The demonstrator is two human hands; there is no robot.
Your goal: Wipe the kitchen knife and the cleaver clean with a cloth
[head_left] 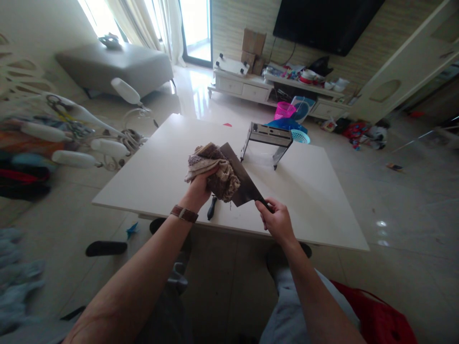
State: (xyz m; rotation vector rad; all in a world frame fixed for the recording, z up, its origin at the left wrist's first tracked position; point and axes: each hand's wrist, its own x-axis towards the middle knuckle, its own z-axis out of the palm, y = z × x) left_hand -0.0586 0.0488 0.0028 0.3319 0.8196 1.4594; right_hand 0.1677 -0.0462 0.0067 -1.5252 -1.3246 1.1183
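Note:
My left hand [201, 189], with a brown strap on its wrist, is closed around a bunched beige and brown cloth [213, 167]. The cloth lies against the broad dark blade of a cleaver [243, 179]. By its black handle, my right hand [277, 220] grips the cleaver, the blade slanting up to the left above the table. Below the cloth, a black handle [212, 208] shows on the white table [143, 184]; what it belongs to is hidden. Farther back on the table stands a knife block [268, 136] with a dark slotted top and clear sides.
A small red piece [227, 124] lies near the table's far edge. Beyond it are a pink basket [285, 110], a light blue basket [300, 137] and a white TV cabinet [240, 88]. White lamp arms [107, 147] stick out at the left. A red bag [376, 310] sits at lower right.

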